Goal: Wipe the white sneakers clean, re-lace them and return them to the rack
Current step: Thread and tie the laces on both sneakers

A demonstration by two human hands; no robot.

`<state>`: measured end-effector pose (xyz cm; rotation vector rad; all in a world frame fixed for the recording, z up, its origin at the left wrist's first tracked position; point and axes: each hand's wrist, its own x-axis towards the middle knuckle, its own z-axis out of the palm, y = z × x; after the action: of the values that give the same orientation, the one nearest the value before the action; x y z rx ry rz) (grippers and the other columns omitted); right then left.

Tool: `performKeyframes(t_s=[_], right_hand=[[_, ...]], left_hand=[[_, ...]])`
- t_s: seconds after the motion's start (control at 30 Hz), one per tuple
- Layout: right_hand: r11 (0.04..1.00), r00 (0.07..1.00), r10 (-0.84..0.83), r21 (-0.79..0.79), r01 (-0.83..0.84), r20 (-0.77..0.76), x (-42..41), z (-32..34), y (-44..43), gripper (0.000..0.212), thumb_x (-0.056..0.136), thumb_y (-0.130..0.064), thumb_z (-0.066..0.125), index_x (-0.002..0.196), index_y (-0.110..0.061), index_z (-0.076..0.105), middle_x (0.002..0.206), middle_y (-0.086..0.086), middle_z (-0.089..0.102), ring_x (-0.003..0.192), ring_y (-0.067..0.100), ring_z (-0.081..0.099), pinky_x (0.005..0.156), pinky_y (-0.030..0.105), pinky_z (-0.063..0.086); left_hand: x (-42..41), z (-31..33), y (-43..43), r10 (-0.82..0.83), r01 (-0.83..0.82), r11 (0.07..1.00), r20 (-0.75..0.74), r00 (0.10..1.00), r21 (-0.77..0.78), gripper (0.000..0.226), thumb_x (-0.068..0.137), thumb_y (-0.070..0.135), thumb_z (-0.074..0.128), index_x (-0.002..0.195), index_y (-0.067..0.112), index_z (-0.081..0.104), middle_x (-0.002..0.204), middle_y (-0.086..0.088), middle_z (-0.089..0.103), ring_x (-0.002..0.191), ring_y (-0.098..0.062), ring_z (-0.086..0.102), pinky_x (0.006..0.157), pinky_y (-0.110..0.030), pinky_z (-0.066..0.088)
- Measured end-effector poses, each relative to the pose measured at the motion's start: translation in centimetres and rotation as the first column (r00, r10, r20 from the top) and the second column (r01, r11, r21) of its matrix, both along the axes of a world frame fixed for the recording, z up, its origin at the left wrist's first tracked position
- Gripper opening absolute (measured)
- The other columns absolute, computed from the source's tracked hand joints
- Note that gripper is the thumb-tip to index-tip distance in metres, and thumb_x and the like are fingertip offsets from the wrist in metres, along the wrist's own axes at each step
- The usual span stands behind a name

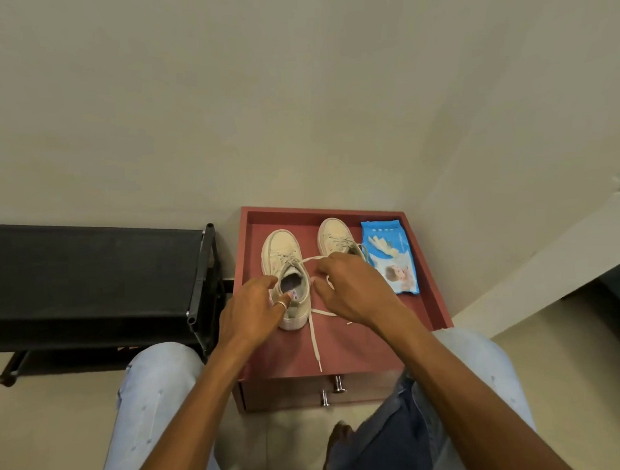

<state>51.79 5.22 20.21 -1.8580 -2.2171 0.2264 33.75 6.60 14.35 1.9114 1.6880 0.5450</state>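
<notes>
You look mid-lacing: your left hand (258, 302) grips the cream canvas sneaker (284, 254) at the heel, and your right hand (350, 286) pinches its flat white lace (314, 339). Next, pull it snug.

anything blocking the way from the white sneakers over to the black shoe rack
Only the raised left rim of the red wooden cabinet top lies between the white sneakers and the black fabric shoe rack; lifting clears it. One loose white lace trails.
</notes>
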Motion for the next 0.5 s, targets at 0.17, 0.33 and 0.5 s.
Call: performKeyframes(t_s=[0.17,0.33,0.5], right_hand=[[0.999,0.999,-0.02,-0.038,0.018,-0.046,-0.8,-1.6,1.3,0.019,0.089,-0.03,0.047,0.073,-0.019,0.05,0.081,-0.001,0.059,0.073,0.019,0.055,0.059,0.035,0.045],[0.994,0.994,-0.108,0.002,0.108,0.009,-1.2,-3.5,3.4,0.024,0.092,-0.029,0.049,0.089,-0.012,0.064,0.091,0.008,0.066,0.083,0.028,0.063,0.066,0.038,0.052],[0.976,0.979,-0.188,-0.098,0.195,0.078,-2.0,-3.6,6.1,0.019,0.091,-0.024,0.056,0.096,-0.008,0.065,0.094,0.013,0.067,0.085,0.032,0.066,0.066,0.036,0.051]], left_hand=[[0.4,-0.6,1.4,0.007,-0.006,0.999,-0.044,0.999,0.039,0.05,0.093,0.051,0.064,0.133,0.023,0.061,0.126,0.001,0.067,0.101,-0.02,0.069,0.078,-0.04,0.059],[1.3,-1.1,3.8,0.01,0.001,0.994,-0.095,0.995,0.111,0.042,0.095,0.045,0.062,0.13,0.022,0.063,0.122,0.0,0.066,0.093,-0.022,0.069,0.076,-0.043,0.058],[2.0,-1.3,4.8,0.004,0.017,0.993,-0.178,0.984,0.113,0.04,0.096,0.043,0.061,0.129,0.021,0.063,0.116,-0.002,0.065,0.095,-0.027,0.067,0.074,-0.041,0.056]])
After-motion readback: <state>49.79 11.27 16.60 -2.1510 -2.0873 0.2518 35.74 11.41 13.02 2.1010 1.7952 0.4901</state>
